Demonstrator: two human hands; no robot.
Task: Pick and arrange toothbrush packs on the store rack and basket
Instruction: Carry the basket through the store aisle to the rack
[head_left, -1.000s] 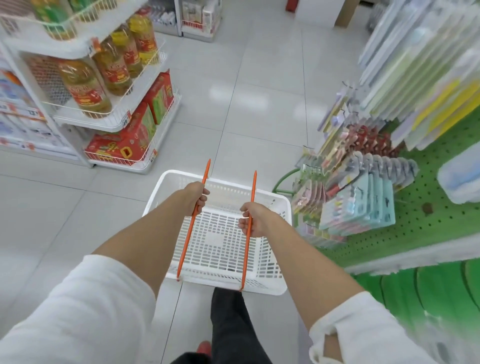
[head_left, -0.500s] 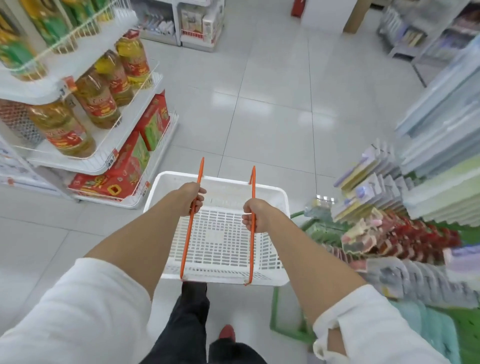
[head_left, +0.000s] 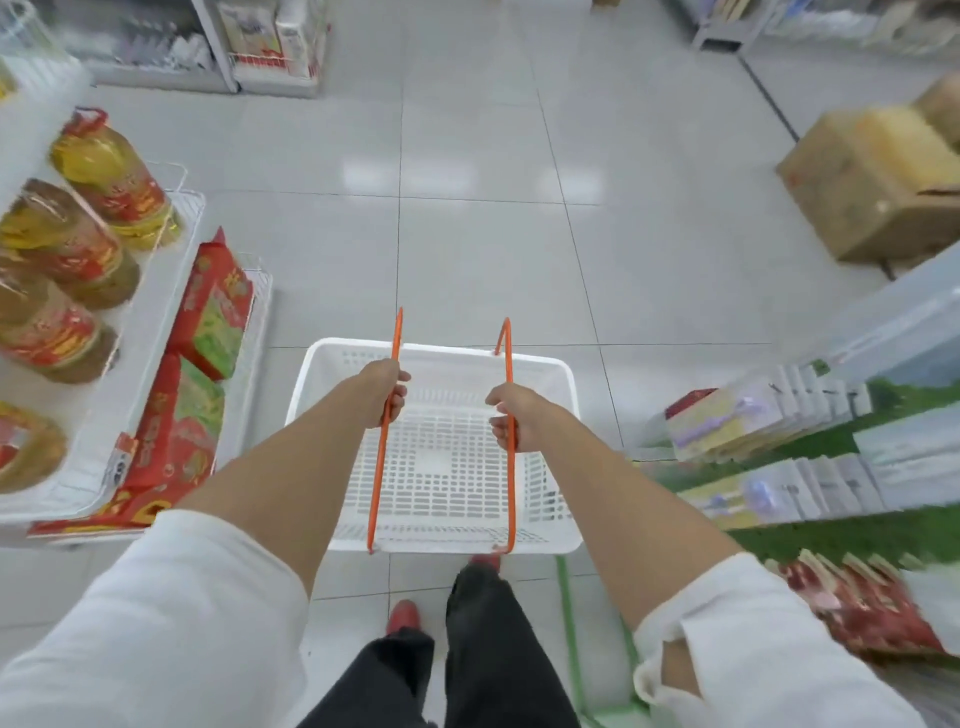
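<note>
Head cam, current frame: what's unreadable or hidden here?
- Head view, hanging packs on the right rack: motion-blurred, contents and print unreadable.
- Red packs, lower right: blurred, cut off by the right edge.
- The basket: side walls partly covered by the forearms.
- Oil bottles: labels blurred, some cut off by the left edge.
- Cardboard box: blurred, markings unreadable.

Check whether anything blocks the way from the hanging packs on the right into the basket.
Nothing visible does. The basket is empty, and the left hand and right hand hold its two orange handles apart, leaving the opening between them clear.
</note>
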